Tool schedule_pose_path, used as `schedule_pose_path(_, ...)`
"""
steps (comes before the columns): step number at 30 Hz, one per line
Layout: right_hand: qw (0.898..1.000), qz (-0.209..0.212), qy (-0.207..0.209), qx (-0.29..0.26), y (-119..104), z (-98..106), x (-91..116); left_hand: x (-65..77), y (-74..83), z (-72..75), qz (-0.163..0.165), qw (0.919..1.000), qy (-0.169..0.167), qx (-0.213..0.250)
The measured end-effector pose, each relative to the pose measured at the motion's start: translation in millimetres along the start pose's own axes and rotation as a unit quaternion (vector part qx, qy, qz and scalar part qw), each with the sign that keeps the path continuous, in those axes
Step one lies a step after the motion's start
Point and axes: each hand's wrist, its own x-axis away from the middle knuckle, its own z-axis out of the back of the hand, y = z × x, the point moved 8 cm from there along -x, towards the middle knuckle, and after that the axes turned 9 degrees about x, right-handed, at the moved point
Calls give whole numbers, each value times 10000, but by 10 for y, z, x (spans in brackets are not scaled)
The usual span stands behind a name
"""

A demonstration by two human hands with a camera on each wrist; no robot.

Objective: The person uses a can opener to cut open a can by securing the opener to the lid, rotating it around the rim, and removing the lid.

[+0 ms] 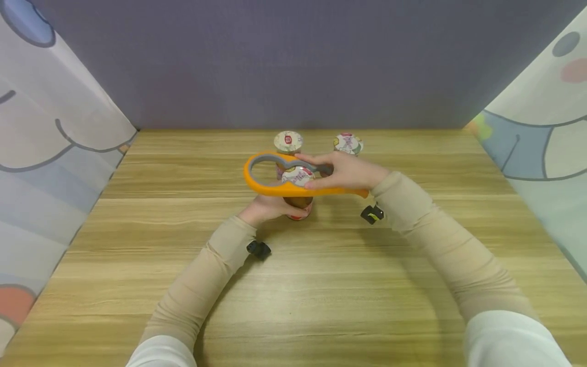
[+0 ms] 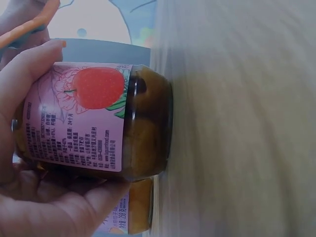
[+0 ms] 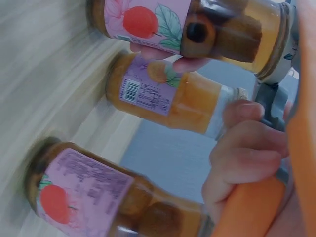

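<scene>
My left hand point(image 1: 268, 208) grips a glass fruit jar point(image 2: 74, 118) with a pink label bearing a red fruit. In the left wrist view its base is close to the table. My right hand point(image 1: 348, 171) holds an orange and grey jar opener point(image 1: 279, 190) by its handles, fingers curled round them. The opener lies level at the height of the jar's patterned lid point(image 1: 298, 176), which shows between its arms in the head view. In the right wrist view the grey inner grip point(image 3: 269, 101) is right by the lid's edge.
Two more fruit jars, one with a cream lid point(image 1: 289, 140) and one with a patterned lid point(image 1: 348, 142), stand upright behind the hands. All are on a wood-grain table point(image 1: 321, 295), with a grey panel point(image 1: 298, 66) at its back and cartoon-printed sheets point(image 1: 55, 127) at the sides.
</scene>
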Motion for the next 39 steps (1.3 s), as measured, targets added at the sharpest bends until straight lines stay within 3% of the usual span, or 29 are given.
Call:
schedule_pose_path(5, 9993, -192, -201, -250, -26, -17, 3, 24, 19, 2, 32, 9997, -11, -246)
schedule_pose_path(8, 9993, -272, -257, 56, -73, -7, -1, 25, -8, 10, 164, 9995, -14, -281)
schedule_pose_path(11, 9942, -214, -179, 1042, -151, 6, -20, 15, -47, 33, 178, 9994, 60, -277)
schedule_pose_path(16, 9604, 75, 238, 2776, -266, -22, -15, -33, -162, 62, -162, 9982, 102, -567)
schedule_pose_path(18, 9578, 98, 329, 2853, -275, -43, 0, -52, -240, 67, -270, 9976, 60, -641)
schedule_pose_path(24, 9602, 146, 186, 2782, -256, -77, 8, -91, -363, 48, -300, 9994, -162, -66)
schedule_pose_path(31, 9458, 75, 176, 3242, -246, -23, 61, -12, -120, 27, 0, 9994, 181, -307)
schedule_pose_path(34, 9457, 84, 359, 3231, -261, 1, 83, 18, -68, 4, 156, 9993, 173, -307)
schedule_pose_path(39, 9481, 157, 725, 3092, -287, 33, 83, 11, -53, 2, 116, 9987, 176, -467)
